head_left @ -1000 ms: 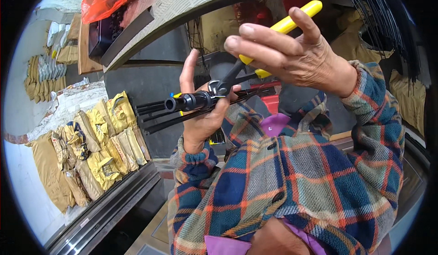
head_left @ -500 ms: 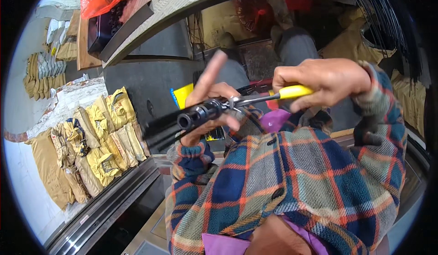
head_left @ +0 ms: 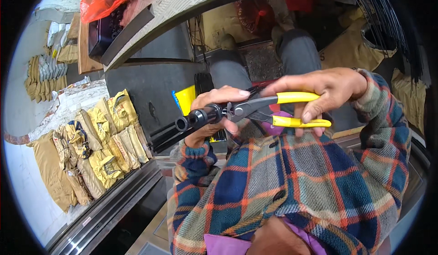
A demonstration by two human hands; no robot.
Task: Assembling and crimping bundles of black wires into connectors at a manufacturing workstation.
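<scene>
Frame centre: left hand, grip wrapped round black rods, seemingly bracing them beside yellow-handled pliers; right hand, grip pinching handles, fingers between, likely propping them apart.

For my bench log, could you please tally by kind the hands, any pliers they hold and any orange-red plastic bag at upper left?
Hands: 2 (left hand, right hand)
Yellow-handled pliers: 1
Orange-red plastic bag at upper left: 1
Total: 4
</scene>
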